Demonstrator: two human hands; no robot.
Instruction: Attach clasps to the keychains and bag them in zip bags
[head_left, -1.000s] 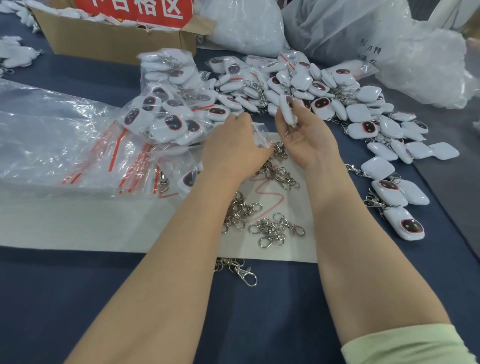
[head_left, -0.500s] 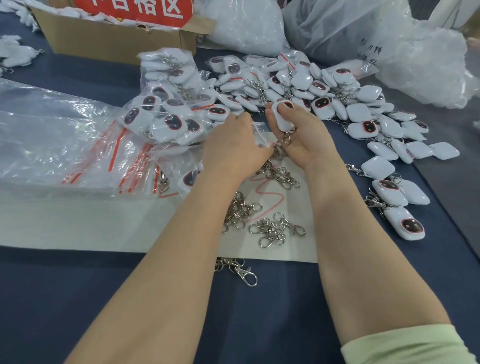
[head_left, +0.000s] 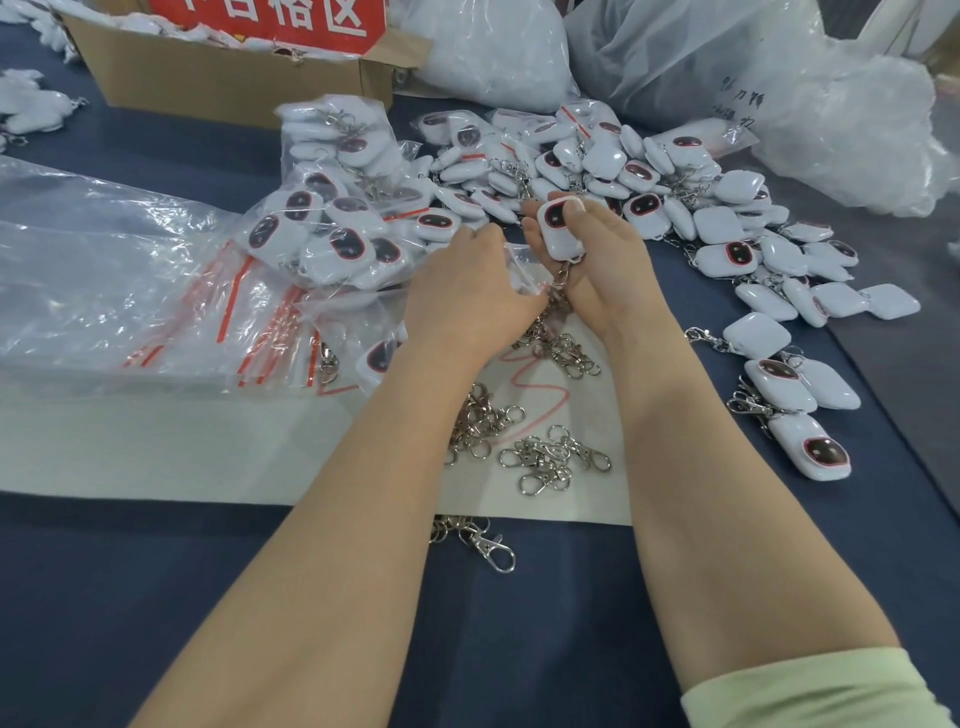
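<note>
Blue table strewn with loose clasps; above it the right hand grips one white keychain, chain dangling, while the left hand pinches what looks like a clear zip bag beside it. Bagging seems underway; next the bag's mouth needs holding open

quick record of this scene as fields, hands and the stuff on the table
right hand: holds a white keychain, dark face up, chain hanging below
left hand: pinches a small clear bag next to it
loose clasps: scattered on the white sheet between the forearms
unbagged keychains: pile behind and right of the hands
bagged keychains: heap behind the left hand
empty zip bags: red-striped stack at left
cardboard box: back left
</note>
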